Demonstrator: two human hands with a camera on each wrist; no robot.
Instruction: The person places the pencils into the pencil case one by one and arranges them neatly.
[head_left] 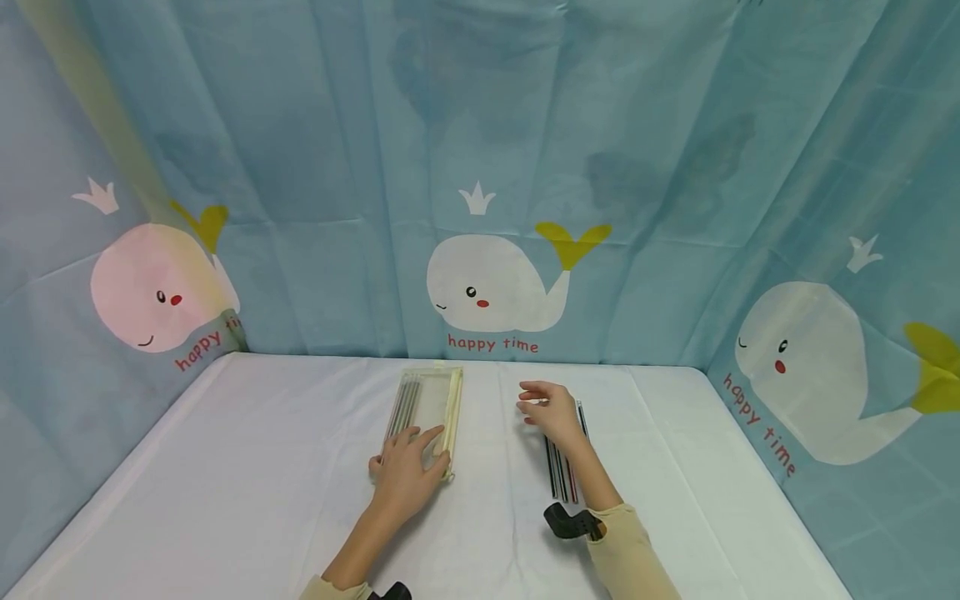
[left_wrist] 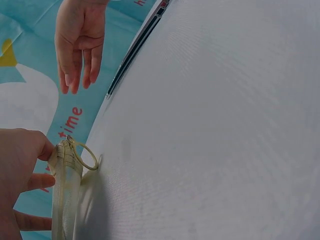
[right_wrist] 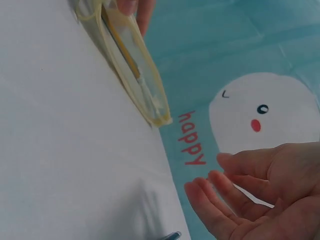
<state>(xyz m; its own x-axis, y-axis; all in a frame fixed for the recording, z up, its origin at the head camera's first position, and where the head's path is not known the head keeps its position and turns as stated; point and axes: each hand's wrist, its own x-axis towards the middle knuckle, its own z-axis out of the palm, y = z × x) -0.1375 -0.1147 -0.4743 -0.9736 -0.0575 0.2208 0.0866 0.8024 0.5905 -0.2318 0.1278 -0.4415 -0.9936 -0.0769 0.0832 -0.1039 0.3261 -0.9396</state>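
Clear zip pouch with pale-yellow edging (head_left: 431, 408), lying flat left of centre on the desk (head_left: 247, 500), its far end close to the far edge. Several slim pens in the pouch (head_left: 405, 404) lie lengthwise along its left side; the zipped edge (head_left: 452, 408) faces right and, in the right wrist view, gapes. A pull ring (left_wrist: 95, 161) hangs at the near end. The left hand (head_left: 405, 475) rests spread across the pouch's near half, fingers extended rather than clenched, apparently steadying it. To the right, well apart from the pouch, a row of loose pens (head_left: 552, 477) points toward the desk's near edge. The right hand (head_left: 557, 415) hangs over their far part, fingers loosely bent, nothing visible between them. Step in hand, as judged: loading pens through the open side, partly done, with the right hand between two transfers. The next move would call for pinching one loose pen and aligning it with the opening while the left hand holds the mouth apart. Beyond the far edge hangs a blue curtain (head_left: 337, 292) printed with whales.
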